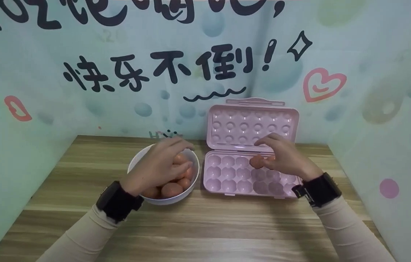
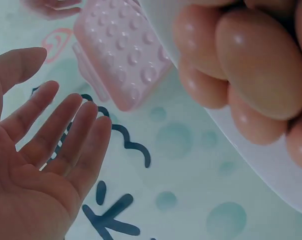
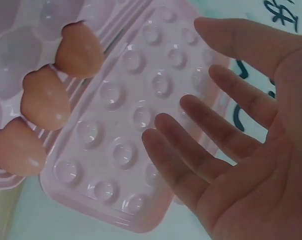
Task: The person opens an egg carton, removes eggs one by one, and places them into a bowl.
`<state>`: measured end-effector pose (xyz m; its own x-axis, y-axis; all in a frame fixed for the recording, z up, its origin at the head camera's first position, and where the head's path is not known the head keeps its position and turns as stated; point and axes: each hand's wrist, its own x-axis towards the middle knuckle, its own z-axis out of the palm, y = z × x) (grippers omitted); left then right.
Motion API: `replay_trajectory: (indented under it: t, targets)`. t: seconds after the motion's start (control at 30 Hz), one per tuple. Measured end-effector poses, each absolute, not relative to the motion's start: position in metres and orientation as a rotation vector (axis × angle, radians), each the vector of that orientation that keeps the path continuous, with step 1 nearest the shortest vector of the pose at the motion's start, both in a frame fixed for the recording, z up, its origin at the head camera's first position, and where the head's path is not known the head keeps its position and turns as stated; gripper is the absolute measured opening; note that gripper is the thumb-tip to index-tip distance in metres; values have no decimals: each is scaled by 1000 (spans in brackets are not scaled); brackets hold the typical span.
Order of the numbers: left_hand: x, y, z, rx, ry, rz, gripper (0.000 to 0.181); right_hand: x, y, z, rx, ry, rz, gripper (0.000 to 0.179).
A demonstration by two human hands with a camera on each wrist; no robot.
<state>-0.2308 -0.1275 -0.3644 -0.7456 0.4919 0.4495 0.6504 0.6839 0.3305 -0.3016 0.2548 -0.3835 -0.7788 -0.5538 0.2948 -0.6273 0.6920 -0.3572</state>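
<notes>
My left hand (image 1: 156, 165) hovers over a white bowl (image 1: 167, 202) at centre left, fingers loosely extended and holding nothing. Brown eggs (image 1: 172, 190) fill the bowl; the left wrist view shows several eggs (image 2: 261, 62) close up beside the open palm. To the right, a pink egg box (image 1: 223, 192) lies with its lid (image 1: 251, 120) raised. Above its back right part is my right hand (image 1: 288, 158), fingers spread and apart from the eggs. Three eggs (image 3: 46, 97) sit in the row of wells along the hinge, in the right wrist view. My right hand partly hides them in the head view.
A wood-grain table (image 1: 191, 233) carries the bowl and the box side by side. Behind them hangs a pale printed backdrop (image 1: 118, 112), close to the raised lid. More backdrop (image 1: 383, 153) borders the table's right side.
</notes>
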Motion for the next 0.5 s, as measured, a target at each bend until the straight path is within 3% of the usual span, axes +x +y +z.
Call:
replay_trajectory:
  t: [0.33,0.5]
  targets:
    - [-210,-97,-382,-927,-2535,-647,38,-326,244,-406,1106,-2726,506,34]
    - [-209,-86,-395,-922,-2544,-674,42,-332,238,-416,1092,-2765,481,34]
